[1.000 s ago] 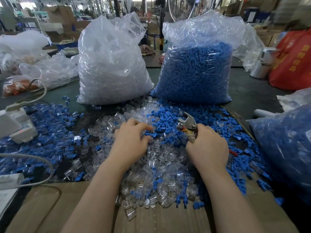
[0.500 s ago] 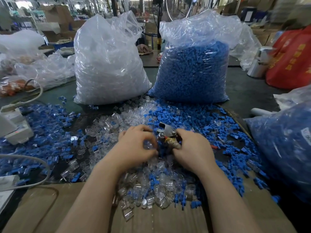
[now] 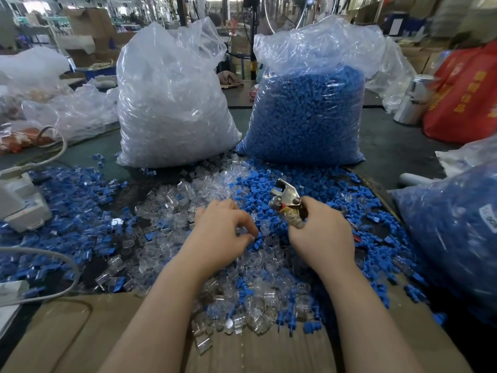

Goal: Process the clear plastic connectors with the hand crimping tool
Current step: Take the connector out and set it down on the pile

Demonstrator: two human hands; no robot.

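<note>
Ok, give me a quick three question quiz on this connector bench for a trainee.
1. True or false: the right hand grips the crimping tool.
2. Which bag stands further left: A, the bag of clear parts, or B, the bag of blue parts?
3. Fill in: the left hand reaches into the loose pile of ____ connectors.

Key: 1 true; 2 A; 3 clear.

Table (image 3: 390,141): connectors (image 3: 172,200), two bags (image 3: 172,103), cardboard (image 3: 80,332).
</note>
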